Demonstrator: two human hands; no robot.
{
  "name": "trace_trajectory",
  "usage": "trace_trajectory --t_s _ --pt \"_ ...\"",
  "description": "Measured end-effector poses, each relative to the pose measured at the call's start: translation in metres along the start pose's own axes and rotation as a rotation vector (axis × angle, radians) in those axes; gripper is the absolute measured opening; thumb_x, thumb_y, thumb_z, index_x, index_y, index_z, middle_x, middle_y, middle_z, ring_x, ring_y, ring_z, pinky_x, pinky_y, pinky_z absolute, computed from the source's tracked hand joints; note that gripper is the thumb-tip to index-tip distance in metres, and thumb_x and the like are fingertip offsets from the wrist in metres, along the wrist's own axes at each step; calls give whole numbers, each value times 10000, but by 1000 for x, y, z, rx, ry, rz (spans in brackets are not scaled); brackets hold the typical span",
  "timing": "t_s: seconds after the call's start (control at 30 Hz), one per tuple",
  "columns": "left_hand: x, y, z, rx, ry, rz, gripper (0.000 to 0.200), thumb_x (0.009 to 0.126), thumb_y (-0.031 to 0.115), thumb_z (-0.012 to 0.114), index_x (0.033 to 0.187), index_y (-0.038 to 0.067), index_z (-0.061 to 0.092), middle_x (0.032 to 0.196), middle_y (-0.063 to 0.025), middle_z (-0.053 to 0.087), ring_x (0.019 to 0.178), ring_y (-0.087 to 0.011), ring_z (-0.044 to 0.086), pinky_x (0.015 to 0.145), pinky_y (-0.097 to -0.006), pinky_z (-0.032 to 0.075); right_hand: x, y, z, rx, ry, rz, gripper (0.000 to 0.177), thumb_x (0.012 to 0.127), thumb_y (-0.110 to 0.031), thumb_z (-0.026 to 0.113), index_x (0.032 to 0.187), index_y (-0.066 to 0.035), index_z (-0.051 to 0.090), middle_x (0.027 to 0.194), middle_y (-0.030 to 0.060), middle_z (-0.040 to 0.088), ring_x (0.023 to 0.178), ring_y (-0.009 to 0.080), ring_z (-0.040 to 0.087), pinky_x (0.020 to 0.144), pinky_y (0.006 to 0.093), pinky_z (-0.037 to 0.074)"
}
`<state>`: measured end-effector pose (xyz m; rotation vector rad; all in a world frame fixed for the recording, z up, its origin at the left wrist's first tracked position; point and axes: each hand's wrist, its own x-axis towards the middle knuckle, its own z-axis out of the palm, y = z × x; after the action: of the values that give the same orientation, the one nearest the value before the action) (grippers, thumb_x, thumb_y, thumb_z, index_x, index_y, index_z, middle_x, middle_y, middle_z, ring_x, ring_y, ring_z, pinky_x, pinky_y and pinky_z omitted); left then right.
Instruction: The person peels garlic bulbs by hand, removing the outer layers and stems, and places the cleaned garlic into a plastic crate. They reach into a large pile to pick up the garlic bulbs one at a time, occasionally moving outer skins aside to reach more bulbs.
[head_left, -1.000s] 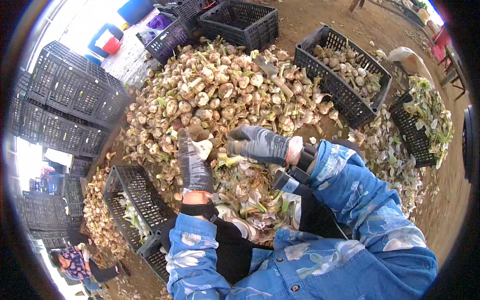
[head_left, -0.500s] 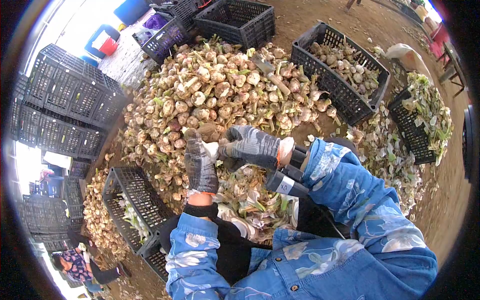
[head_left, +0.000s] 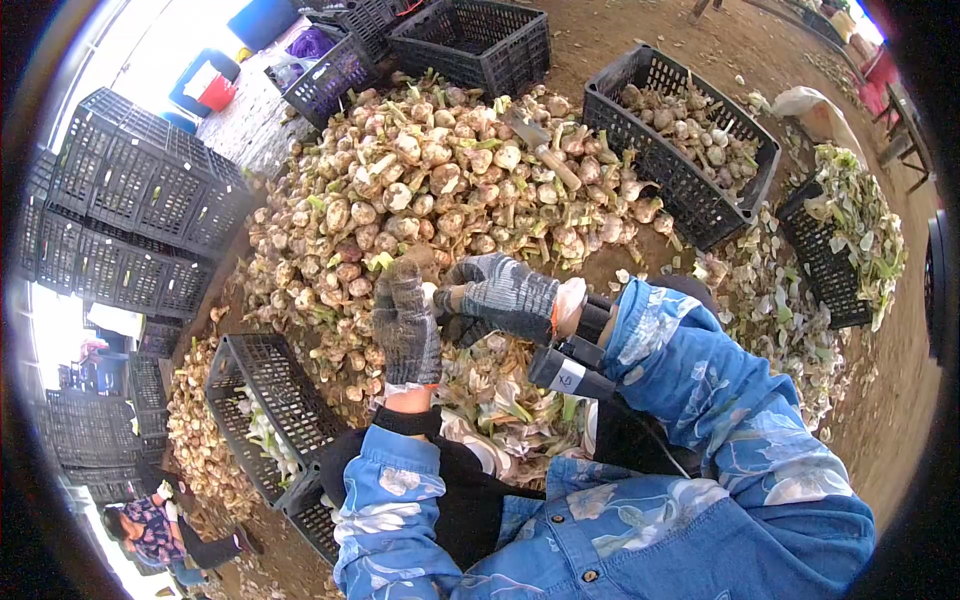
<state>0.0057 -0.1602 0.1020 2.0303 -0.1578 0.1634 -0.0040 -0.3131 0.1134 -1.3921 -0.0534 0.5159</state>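
Note:
My left hand point(head_left: 408, 325), in a grey knitted glove dark with soil, is closed around a garlic bulb point(head_left: 430, 291). Only a small white patch of the bulb shows; the fingers hide the rest. A green stem end point(head_left: 380, 262) shows beside the left fingertips. From the right, my gloved right hand point(head_left: 508, 295) meets it, its fingers bent and pressed at the bulb. Both hands are in front of a large heap of unpeeled garlic point(head_left: 440, 180). Below them lies a pile of loose skins and leaf scraps point(head_left: 510, 400).
A wooden-handled knife point(head_left: 558, 168) lies on the heap. Right of it stands a black crate of garlic point(head_left: 690, 165), then a crate heaped with leaves point(head_left: 840, 260). At left, a crate point(head_left: 275, 400) holds white trimmed pieces. Stacked crates point(head_left: 150, 190) and another person point(head_left: 155, 530) are farther left.
My left hand has turned and its fingers have closed further over the bulb, so less white shows. The right hand has shifted slightly and stays against it.

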Motion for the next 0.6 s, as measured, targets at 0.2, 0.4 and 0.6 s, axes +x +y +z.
trace_trajectory --t_s 0.2,0.4,0.6 --pt "11 -18 5 -151 62 -113 419 899 386 452 1022 3 572 854 -52 578 777 -135 506 709 -287 429 4 8 2 -252 172 -110 262 744 -212 601 796 44 594 663 133 623 581 177 597 545 305 475" --pt "25 -29 7 -322 -79 -163 374 897 311 445 1118 15 504 944 -76 595 801 -184 559 748 -285 454 13 25 6 -125 371 -198 251 710 -178 616 818 29 526 669 159 606 614 235 596 566 349 464" --pt "15 -7 14 -880 24 -635 281 895 295 450 989 50 550 904 -70 596 798 -205 583 716 -306 503 5 8 8 -137 414 -234 155 799 -107 550 864 27 507 722 71 565 630 134 528 574 268 455"
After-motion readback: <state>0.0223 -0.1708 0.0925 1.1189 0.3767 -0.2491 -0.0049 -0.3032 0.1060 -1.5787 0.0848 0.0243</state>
